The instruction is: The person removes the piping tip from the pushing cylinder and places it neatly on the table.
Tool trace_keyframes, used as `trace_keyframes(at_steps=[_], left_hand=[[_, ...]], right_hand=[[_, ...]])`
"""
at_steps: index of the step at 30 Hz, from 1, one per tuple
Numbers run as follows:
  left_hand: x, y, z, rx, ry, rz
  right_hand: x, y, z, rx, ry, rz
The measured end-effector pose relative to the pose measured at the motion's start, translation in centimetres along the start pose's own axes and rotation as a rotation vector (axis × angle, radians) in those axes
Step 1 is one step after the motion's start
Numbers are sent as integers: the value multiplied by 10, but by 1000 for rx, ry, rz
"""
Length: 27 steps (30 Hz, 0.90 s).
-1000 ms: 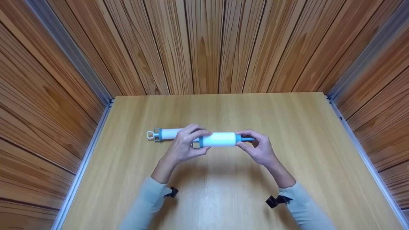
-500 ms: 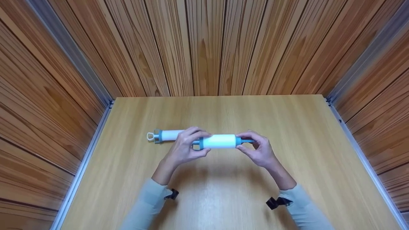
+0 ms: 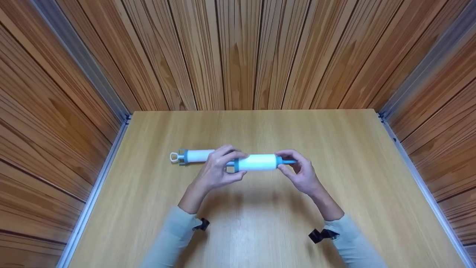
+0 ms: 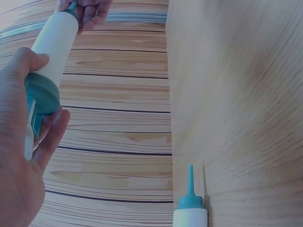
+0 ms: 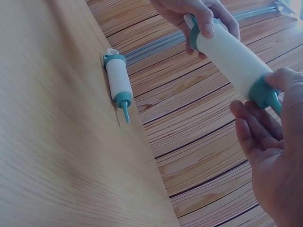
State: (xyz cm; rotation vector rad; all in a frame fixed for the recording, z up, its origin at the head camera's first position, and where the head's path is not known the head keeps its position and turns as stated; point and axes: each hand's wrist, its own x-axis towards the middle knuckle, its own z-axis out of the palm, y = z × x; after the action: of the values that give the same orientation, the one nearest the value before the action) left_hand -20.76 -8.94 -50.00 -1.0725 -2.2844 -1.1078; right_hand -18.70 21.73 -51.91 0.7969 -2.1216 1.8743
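A large syringe (image 3: pixel 258 162) with a white barrel, teal end caps and a thin teal nozzle is held level above the table, nozzle to the right. My left hand (image 3: pixel 219 167) grips it at the plunger end, thumb and fingers around the cap; the plunger handle is mostly hidden in the palm. At the other end, my right hand (image 3: pixel 299 171) pinches the nozzle-side cap between thumb and fingers. Behind the left hand lies a second, similar syringe (image 3: pixel 199 155) on the table, its white ring handle pointing left; in the right wrist view this whole syringe (image 5: pixel 119 80) shows.
The light wooden table (image 3: pixel 334 141) has metal rails (image 3: pixel 93 190) along both sides. Wood-plank walls (image 3: pixel 238 56) rise at the back and on either side. A small black wrist camera (image 3: pixel 319 235) sits on each sleeve.
Both hands keep their hold on the syringe, which has shifted only very slightly to the right. The second syringe lies where it was.
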Motion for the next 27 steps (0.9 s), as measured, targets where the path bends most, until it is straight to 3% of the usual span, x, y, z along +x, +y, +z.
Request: trace_keyframes(at_steps=[3,7,27], left_hand=[[0,1,1,3,-7,3],[-2,1,1,6,-8,2],[-3,1,-2,13,17,27]], right_hand=[[-1,-1,1,-21,4,68],[-3,-2,2,-44,1,91],[0,-2,4,-4,-20,-2]])
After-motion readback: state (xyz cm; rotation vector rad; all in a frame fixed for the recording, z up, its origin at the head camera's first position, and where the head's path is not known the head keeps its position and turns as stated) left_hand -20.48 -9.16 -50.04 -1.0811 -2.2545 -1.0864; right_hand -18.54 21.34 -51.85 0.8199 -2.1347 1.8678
